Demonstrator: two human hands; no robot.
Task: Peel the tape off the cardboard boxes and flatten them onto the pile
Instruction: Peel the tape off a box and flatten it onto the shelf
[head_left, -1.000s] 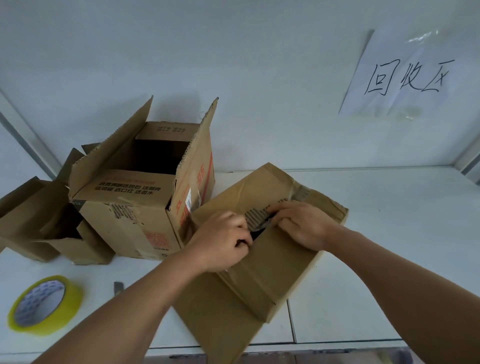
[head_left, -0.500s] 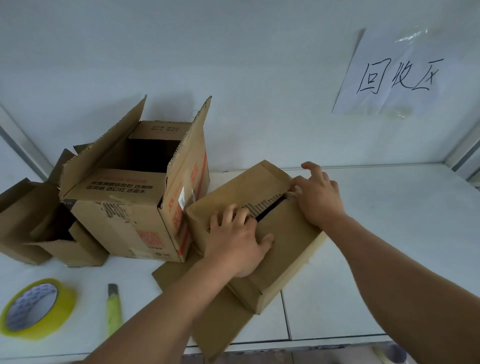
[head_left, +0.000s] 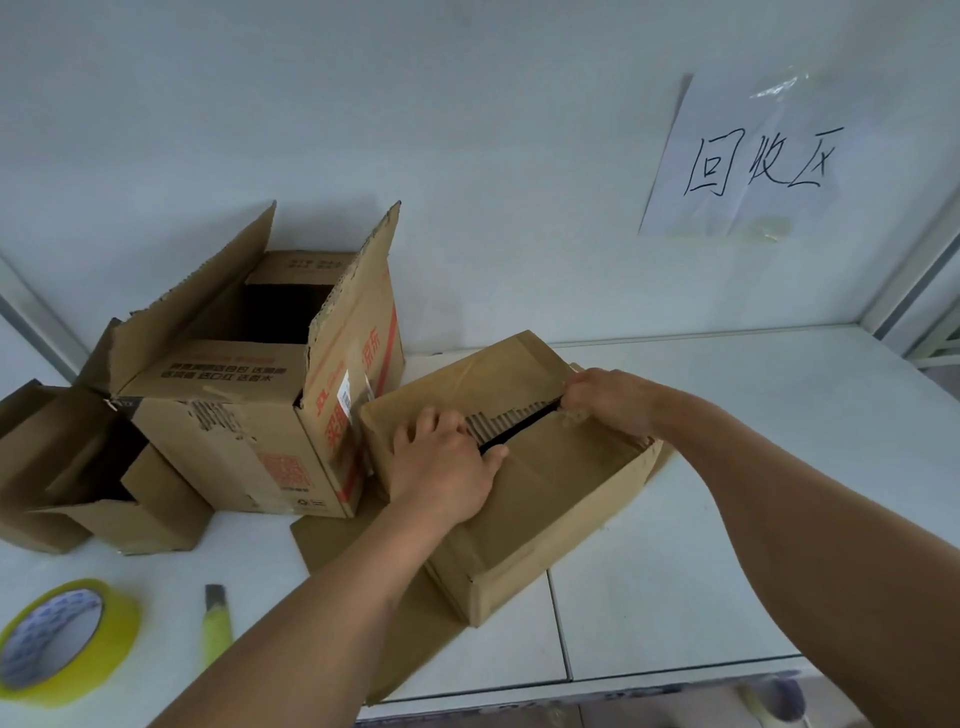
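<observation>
Box (head_left: 519, 467) on table (head_left: 753, 467), seam running diagonally from near-left to far-right. Left hand (head_left: 441, 462) flat, pressing near end; right hand (head_left: 608, 400) nearer far end, curled, pinching tape (head_left: 574, 413) there.

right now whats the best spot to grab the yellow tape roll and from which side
Grip the tape roll by its rim from above, fingers in the centre hole and thumb outside. It lies flat on the table, hole facing up, with open space around it and the yellow knife apart to its right.
</observation>
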